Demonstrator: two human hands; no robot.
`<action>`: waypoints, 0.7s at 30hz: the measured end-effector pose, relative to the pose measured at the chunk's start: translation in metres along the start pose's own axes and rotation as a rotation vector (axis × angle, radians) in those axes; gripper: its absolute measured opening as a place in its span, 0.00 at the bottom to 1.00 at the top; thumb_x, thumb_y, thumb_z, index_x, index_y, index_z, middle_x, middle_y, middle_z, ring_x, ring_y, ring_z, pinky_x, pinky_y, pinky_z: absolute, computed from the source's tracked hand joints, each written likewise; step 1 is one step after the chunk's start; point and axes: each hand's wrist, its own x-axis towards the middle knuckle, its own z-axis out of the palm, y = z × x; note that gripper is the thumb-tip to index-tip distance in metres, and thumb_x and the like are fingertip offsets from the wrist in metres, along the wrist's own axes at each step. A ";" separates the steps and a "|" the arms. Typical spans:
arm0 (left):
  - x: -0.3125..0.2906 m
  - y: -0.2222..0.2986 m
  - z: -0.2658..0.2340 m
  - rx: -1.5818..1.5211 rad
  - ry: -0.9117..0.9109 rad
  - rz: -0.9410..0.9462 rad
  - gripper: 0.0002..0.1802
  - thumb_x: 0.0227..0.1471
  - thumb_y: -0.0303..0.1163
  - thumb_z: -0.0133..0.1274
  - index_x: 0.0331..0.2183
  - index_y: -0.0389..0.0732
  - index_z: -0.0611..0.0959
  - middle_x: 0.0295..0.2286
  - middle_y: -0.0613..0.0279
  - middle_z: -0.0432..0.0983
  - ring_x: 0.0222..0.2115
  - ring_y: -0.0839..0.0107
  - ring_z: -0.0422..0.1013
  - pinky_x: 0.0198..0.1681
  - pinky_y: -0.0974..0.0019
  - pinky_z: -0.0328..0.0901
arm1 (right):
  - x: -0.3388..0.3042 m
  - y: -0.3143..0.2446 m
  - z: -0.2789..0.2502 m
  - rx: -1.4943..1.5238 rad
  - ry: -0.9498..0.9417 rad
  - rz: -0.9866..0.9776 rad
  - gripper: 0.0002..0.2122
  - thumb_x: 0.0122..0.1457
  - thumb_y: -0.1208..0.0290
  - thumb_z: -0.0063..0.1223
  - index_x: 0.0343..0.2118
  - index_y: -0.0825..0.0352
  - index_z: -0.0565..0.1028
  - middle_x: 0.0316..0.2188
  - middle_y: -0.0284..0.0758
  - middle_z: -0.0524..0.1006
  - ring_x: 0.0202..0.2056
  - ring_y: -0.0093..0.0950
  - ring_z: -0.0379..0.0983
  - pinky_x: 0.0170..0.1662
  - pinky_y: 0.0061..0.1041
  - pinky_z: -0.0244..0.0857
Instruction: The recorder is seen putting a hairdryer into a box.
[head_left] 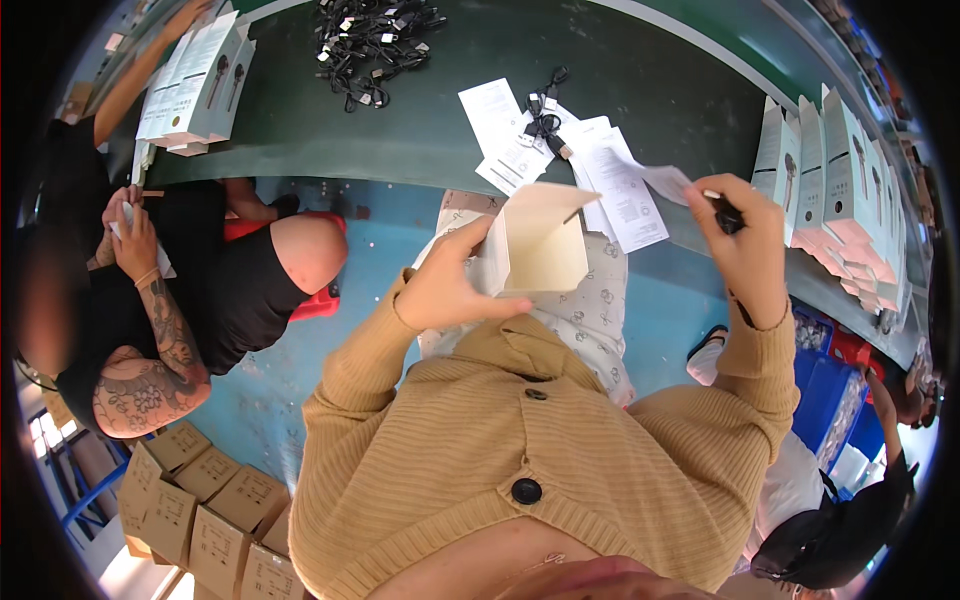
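Note:
My left hand [452, 283] is wrapped round a small white cardboard box [545, 250], tilted with its open mouth toward me and a flap standing up. The inside of the box looks bare. To the right, my right hand [748, 240] pinches the corner of a thin paper leaflet [664, 184]. A black coiled cable [727, 212] is tucked in the fingers of that same hand. Between the hands, on the dark green table, lie several printed leaflets [628, 190] with a few black cables [543, 122] on top.
A heap of black cables [370, 45] lies farther back. White boxes stand in rows at the right [845, 190] and far left [195, 90] of the table [680, 90]. A co-worker [160, 300] sits at my left. Brown cartons [215, 500] are stacked at lower left, blue crates [830, 400] at right.

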 end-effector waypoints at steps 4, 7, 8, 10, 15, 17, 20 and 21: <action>0.009 -0.003 0.007 -0.034 0.020 -0.003 0.40 0.30 0.40 0.69 0.46 0.32 0.73 0.38 0.53 0.75 0.38 0.67 0.71 0.45 0.65 0.64 | 0.005 0.008 0.010 -0.200 0.044 -0.267 0.06 0.46 0.70 0.61 0.23 0.63 0.74 0.18 0.35 0.73 0.20 0.34 0.70 0.22 0.27 0.61; 0.012 -0.009 0.007 -0.057 0.001 0.000 0.40 0.31 0.39 0.69 0.47 0.33 0.72 0.40 0.55 0.74 0.41 0.68 0.70 0.47 0.65 0.63 | -0.002 0.012 0.030 -0.273 -0.064 -0.375 0.06 0.45 0.75 0.62 0.22 0.65 0.74 0.18 0.35 0.72 0.19 0.32 0.70 0.22 0.25 0.62; 0.012 -0.012 0.007 -0.100 -0.016 0.007 0.40 0.33 0.38 0.69 0.48 0.34 0.71 0.41 0.57 0.73 0.43 0.69 0.69 0.49 0.65 0.62 | -0.006 0.014 0.037 -0.276 -0.097 -0.360 0.07 0.43 0.73 0.63 0.22 0.64 0.74 0.17 0.34 0.73 0.19 0.34 0.70 0.22 0.27 0.62; 0.014 -0.025 0.015 -0.265 -0.068 -0.029 0.40 0.34 0.37 0.68 0.49 0.35 0.70 0.43 0.59 0.72 0.45 0.70 0.67 0.50 0.65 0.61 | -0.014 0.018 0.046 -0.251 -0.127 -0.348 0.08 0.43 0.72 0.64 0.22 0.64 0.74 0.17 0.34 0.73 0.19 0.34 0.70 0.22 0.27 0.62; 0.020 -0.031 0.032 -0.493 -0.142 -0.014 0.39 0.39 0.35 0.66 0.52 0.37 0.67 0.46 0.61 0.69 0.48 0.71 0.64 0.52 0.64 0.60 | -0.019 0.024 0.047 -0.048 -0.312 -0.178 0.11 0.42 0.69 0.66 0.22 0.69 0.74 0.18 0.38 0.73 0.19 0.36 0.69 0.23 0.26 0.62; 0.022 -0.026 0.035 -0.519 -0.166 -0.012 0.38 0.39 0.34 0.65 0.52 0.37 0.67 0.46 0.61 0.69 0.48 0.72 0.64 0.51 0.65 0.60 | -0.018 0.030 0.047 -0.004 -0.333 -0.141 0.11 0.43 0.70 0.65 0.23 0.70 0.74 0.19 0.39 0.74 0.19 0.34 0.69 0.24 0.25 0.62; 0.025 -0.022 0.033 -0.544 -0.180 0.012 0.39 0.39 0.35 0.65 0.52 0.36 0.67 0.46 0.61 0.70 0.48 0.71 0.65 0.51 0.65 0.60 | -0.018 0.032 0.045 0.125 -0.353 -0.044 0.09 0.46 0.73 0.63 0.25 0.73 0.75 0.19 0.40 0.74 0.19 0.29 0.69 0.25 0.22 0.63; 0.025 -0.022 0.033 -0.542 -0.180 0.010 0.39 0.39 0.35 0.65 0.52 0.36 0.67 0.46 0.61 0.70 0.48 0.71 0.65 0.51 0.65 0.60 | -0.018 0.032 0.044 0.209 -0.353 0.019 0.08 0.48 0.74 0.61 0.27 0.73 0.75 0.20 0.39 0.75 0.20 0.26 0.70 0.25 0.20 0.63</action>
